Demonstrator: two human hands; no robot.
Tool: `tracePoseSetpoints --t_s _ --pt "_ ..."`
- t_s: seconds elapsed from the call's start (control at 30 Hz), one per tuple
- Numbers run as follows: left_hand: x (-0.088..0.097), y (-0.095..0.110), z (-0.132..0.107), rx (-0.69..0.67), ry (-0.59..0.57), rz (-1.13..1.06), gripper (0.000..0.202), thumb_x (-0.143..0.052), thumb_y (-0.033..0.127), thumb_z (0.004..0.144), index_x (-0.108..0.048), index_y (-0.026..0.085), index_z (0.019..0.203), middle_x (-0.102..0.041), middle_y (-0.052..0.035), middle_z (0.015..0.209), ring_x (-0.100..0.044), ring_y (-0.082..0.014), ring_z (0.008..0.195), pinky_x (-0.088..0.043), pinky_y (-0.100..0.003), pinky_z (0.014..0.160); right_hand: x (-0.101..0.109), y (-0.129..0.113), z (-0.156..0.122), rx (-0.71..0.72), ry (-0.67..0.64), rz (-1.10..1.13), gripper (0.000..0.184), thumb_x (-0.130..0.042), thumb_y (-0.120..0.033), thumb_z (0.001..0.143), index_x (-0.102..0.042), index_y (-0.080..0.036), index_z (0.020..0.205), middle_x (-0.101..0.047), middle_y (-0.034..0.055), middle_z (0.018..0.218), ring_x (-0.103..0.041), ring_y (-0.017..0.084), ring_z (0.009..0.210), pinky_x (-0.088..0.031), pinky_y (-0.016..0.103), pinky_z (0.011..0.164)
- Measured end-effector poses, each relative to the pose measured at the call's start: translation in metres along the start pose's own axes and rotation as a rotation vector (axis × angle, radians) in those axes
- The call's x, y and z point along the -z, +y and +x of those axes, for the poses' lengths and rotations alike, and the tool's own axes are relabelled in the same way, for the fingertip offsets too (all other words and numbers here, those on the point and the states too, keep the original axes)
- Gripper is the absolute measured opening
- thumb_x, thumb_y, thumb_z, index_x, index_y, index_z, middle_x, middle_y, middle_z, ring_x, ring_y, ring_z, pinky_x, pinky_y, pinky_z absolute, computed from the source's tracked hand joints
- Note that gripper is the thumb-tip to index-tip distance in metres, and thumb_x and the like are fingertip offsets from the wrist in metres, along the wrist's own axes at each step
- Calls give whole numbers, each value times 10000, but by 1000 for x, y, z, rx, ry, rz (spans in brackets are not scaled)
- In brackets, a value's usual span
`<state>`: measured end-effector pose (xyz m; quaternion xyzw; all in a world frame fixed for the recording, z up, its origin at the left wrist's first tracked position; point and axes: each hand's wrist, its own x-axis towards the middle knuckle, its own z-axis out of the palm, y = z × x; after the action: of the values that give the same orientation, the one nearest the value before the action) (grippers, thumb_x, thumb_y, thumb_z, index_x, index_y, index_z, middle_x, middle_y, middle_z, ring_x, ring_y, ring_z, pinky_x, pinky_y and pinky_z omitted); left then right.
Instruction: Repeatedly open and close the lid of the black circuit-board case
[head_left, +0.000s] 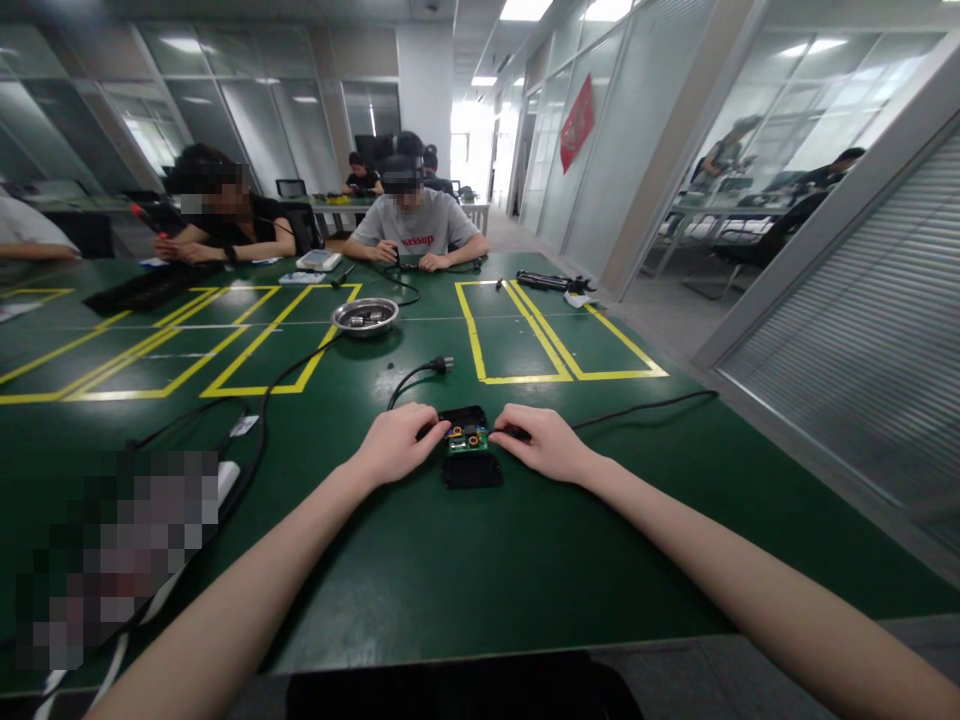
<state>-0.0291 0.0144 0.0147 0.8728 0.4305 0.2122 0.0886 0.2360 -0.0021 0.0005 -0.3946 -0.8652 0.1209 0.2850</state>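
Between my two hands lies a small green circuit board [468, 440] with copper-wound coils. A black plastic case half [472, 473] lies at its near side, and another black case part [471, 411] shows just behind it. My left hand [401, 442] is closed at the board's left end, pinching a black power cord [405, 381] whose plug [442, 366] rests on the table beyond. At the right end, my right hand [546, 442] pinches a second black cable [645, 405], which runs off to the right. My fingers partly hide both cable ends.
On the green table [420, 580], a metal bowl [365, 316] holds small metal parts. Yellow tape [525, 380] marks out rectangles. A power strip [227, 480] with cables sits at left, partly blurred out. A black tripod-like object [551, 282] lies far right. Co-workers [409, 215] sit opposite.
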Motion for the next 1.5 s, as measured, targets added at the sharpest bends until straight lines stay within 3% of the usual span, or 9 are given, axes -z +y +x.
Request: tracePoseSetpoints --t_s 0.13,0.3,0.57,1.5 --pt "5 6 0 -9 -15 60 502 -379 417 1048 -540 195 628 -576 -10 607 -520 -157 588 -308 -275 583 8 -5 -2 53 45 35 245 -550 -339 1013 -599 -203 816 -637 27 777 -570 159 673 -405 274 637" --pt "8 12 -3 -54 -52 50 499 -428 389 1029 -557 186 592 -529 5 514 -447 -123 482 -244 -276 550 13 -10 -4 108 39 24 372 -453 -294 1037 -554 -201 691 -574 19 674 -526 144 601 -377 275 605" --pt "9 15 -5 -42 -65 131 445 -499 382 994 -600 193 604 -560 4 511 -472 -135 482 -228 -272 549 10 -12 -4 144 -20 -73 335 -500 -265 1007 -568 -190 688 -594 14 671 -512 127 574 -351 259 576" --pt "3 15 -6 -47 -111 83 409 -513 317 967 -552 197 578 -530 12 497 -453 -128 458 -260 -280 535 12 -21 -4 119 -110 -176 317 -511 -240 1010 -596 -189 710 -603 16 682 -535 137 605 -314 270 582"
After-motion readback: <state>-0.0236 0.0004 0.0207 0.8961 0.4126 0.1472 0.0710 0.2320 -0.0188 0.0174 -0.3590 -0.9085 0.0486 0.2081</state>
